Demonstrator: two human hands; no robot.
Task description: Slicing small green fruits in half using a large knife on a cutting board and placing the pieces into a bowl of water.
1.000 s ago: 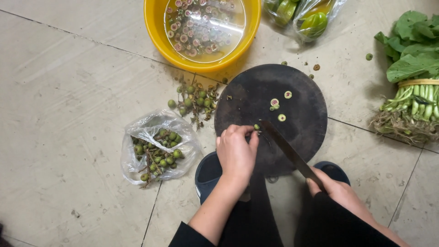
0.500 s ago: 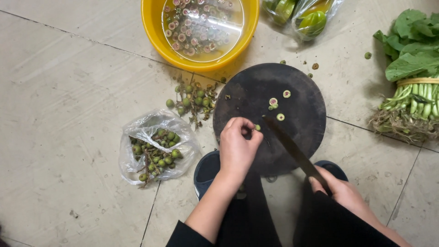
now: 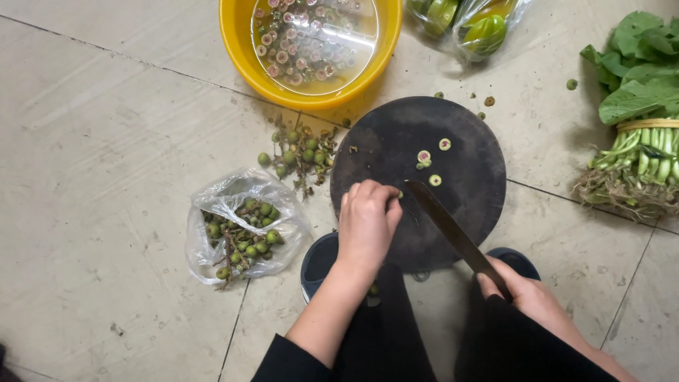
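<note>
A round, dark charcoal cutting board (image 3: 453,212) lies on a pale beige tiled floor (image 3: 106,177) crossed by thin dark grout lines. On the board lie small fruit slices (image 3: 435,180), green-rimmed with pinkish centres. A bright yellow plastic basin (image 3: 247,56) holds more slices in clear water. Small round green fruits (image 3: 244,237) fill a clear plastic bag (image 3: 212,205). Leafy greens (image 3: 636,78) are deep green with pale stalks.

The left hand (image 3: 368,223) was curled palm-down, knuckles up, fingers bent and bunched together at their tips toward the right, pinching something too small to make out. Its forearm ran down and left into a dark sleeve. The right hand (image 3: 520,290) lay lower and to the right, fingers wrapped closed in a grip, wrist angled back toward the body.
</note>
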